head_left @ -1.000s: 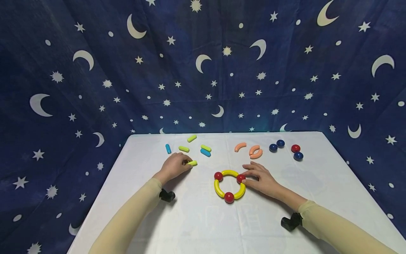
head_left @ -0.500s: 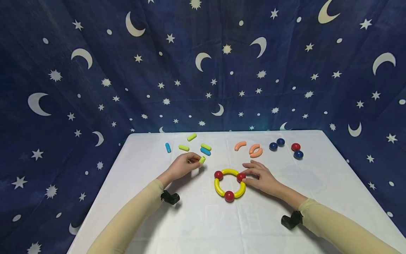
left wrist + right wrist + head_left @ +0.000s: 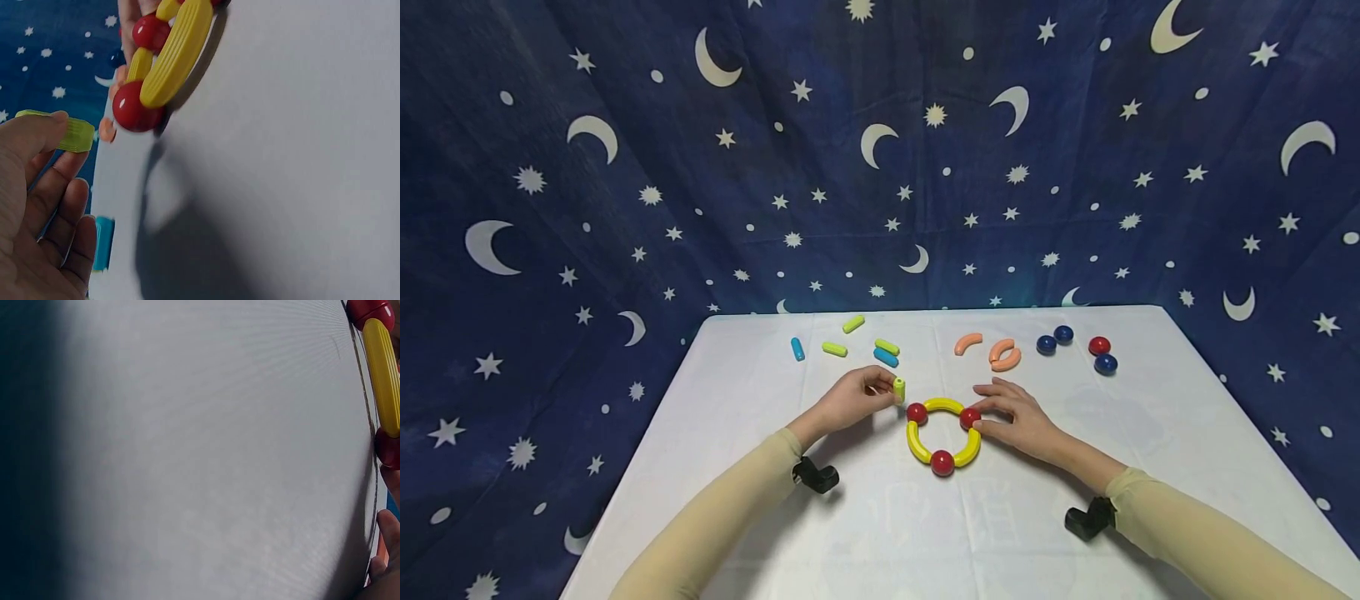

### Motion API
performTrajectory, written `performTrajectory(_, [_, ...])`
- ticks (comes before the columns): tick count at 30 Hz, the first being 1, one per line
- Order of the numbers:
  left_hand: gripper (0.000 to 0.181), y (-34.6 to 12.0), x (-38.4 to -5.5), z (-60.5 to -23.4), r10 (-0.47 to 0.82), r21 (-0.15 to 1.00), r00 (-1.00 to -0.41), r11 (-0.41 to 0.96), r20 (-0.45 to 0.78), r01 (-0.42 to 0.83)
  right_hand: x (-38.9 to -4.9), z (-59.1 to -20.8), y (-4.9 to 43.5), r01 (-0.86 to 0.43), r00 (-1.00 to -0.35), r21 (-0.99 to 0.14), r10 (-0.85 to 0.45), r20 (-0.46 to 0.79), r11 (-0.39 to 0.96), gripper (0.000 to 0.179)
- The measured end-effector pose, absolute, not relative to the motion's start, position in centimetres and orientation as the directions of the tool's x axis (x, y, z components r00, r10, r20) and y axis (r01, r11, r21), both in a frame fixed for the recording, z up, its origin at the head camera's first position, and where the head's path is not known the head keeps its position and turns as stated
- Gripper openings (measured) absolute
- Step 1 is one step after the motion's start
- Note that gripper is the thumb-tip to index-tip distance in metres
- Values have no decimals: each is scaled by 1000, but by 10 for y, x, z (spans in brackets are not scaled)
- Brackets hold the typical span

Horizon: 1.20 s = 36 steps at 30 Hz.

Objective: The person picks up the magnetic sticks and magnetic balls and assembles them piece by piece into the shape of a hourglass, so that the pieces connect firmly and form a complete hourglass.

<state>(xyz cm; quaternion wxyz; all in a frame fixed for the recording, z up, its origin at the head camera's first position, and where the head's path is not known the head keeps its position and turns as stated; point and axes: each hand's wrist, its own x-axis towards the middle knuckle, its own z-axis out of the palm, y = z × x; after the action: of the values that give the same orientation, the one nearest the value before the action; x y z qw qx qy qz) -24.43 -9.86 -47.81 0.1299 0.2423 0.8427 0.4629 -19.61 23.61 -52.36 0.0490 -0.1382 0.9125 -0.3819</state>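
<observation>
"Where are your hands, and what's in them?"

"Your left hand (image 3: 853,398) pinches a lime-green ribbed rod (image 3: 899,389) upright between thumb and fingertips, just beside the left red ball (image 3: 917,413) of the yellow-and-red ring (image 3: 916,445). The ring lies on the white cloth (image 3: 850,533) between your hands. Your right hand (image 3: 1026,423) has thumb and index finger round the right red ball (image 3: 970,418), in what looks like a light pinch, its other fingers spread."

"What could go wrong for you?"

"You're steadying only the right side. If you knock the left ball with the rod, the ring could swing or a joint there could part."

"And your grips?"

"Your rod's end juts past your thumb, so a hard contact may twist it. Squeeze the glossy right ball too hard and it may roll, tugging the lower-right yellow arc (image 3: 970,450) loose."
</observation>
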Motion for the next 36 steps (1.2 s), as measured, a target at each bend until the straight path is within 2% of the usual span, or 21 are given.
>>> performTrajectory(13, [21,-79,-236,-480,564,857,-826,430,-7,286,-195,-524,236,-232,-955,-701,-295,32,674,27])
performTrajectory(36, [23,-76,-236,-483,581,848,-814,442,-23,291,-195,-522,236,-227,-955,-709,-297,26,668,31])
